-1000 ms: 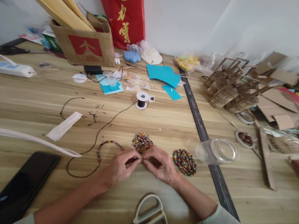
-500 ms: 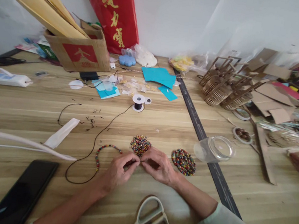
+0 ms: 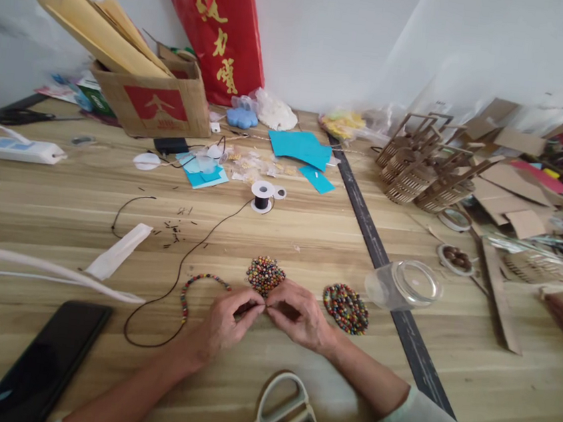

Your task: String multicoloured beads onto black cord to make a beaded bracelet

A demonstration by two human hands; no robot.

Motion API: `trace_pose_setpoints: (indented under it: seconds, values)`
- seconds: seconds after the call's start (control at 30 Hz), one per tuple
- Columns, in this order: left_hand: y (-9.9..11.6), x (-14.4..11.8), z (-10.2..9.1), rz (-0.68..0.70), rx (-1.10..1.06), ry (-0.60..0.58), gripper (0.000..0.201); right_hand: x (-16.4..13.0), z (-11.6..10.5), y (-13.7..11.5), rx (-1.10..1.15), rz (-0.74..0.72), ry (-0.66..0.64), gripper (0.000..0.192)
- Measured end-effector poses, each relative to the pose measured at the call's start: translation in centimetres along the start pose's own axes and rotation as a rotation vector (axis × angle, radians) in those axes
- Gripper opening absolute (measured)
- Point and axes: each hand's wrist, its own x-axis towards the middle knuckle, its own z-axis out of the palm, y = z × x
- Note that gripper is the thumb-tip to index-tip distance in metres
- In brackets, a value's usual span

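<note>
My left hand (image 3: 223,322) and my right hand (image 3: 299,315) meet fingertip to fingertip on the wooden table (image 3: 308,241), pinching a thin dark cord (image 3: 184,254) between them. A curved strand of coloured beads (image 3: 194,284) hangs on that cord just left of my left hand. The cord runs back to a small white spool (image 3: 262,195). One pile of coloured beads (image 3: 265,274) lies right beyond my fingertips, and a second, flatter pile (image 3: 346,308) sits to the right of my right hand. What my right fingertips pinch besides the cord is too small to see.
Scissors (image 3: 280,416) lie at the near edge. A black phone (image 3: 44,360) is at the near left, with a white cable (image 3: 44,266) above it. A clear jar (image 3: 404,286) lies on its side at right. A cardboard box (image 3: 152,100), blue paper (image 3: 301,146) and wooden lattice pieces (image 3: 427,166) stand farther back.
Both hands stay pinched together at the same spot with only slight finger shifts. The view itself has drifted a little.
</note>
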Motion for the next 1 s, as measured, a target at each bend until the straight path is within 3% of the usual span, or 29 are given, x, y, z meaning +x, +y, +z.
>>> trace_pose_setpoints:
  seconds: [0.6,1.0]
  values:
    - [-0.15,0.03,0.05,0.036,-0.034,0.077,0.013,0.17,-0.19,-0.37,-0.015,0.015,0.031,0.007]
    - [0.02,0.23,-0.25,0.061,-0.061,0.068,0.011,0.07,-0.21,-0.31,-0.018,0.025,0.007,0.005]
